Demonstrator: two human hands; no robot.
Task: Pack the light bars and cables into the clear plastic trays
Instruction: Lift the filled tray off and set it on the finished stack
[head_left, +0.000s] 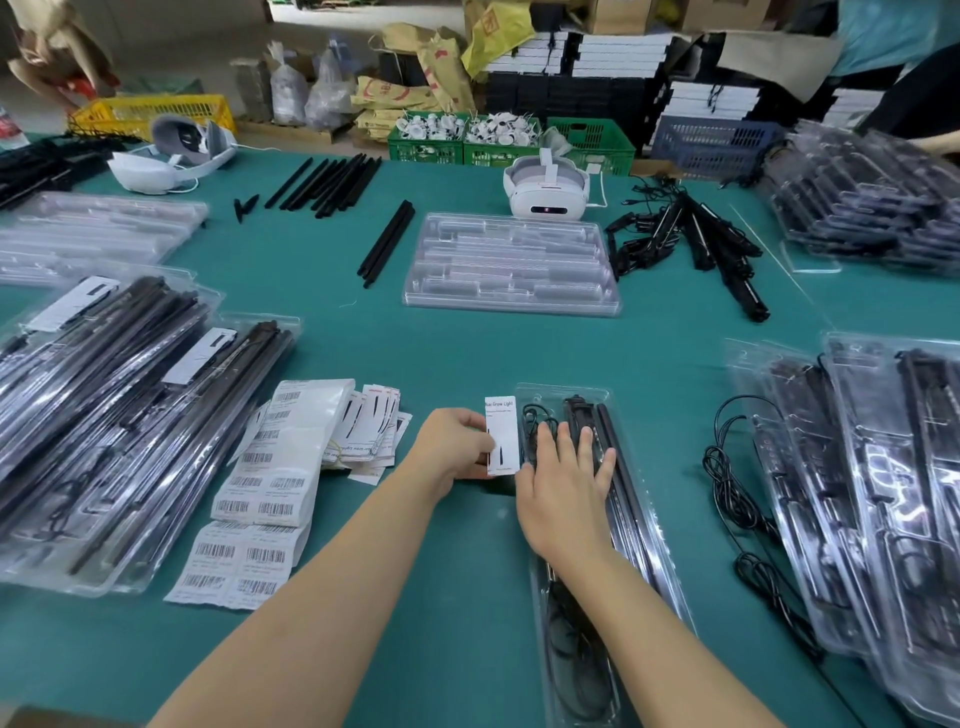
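In the head view, lower centre, a clear tray (597, 519) on the green table (441, 343) holds black light bars (618, 467) and a coiled cable (530, 431). The right hand (563, 488) presses flat on them, fingers spread. The left hand (454, 449) pinches a white card (502, 436) at the tray's left edge. The tray's near end is blurred. An empty tray (511, 265) sits mid-frame, with open table between.

Bright, even overhead light fills the scene. Soft, short shadows sit under the hands. White glare streaks the clear plastic trays (883, 467) on both sides. Wide-angle distortion bends the table (415, 332) edges. Focus stays mostly sharp, softening slightly toward the corners.
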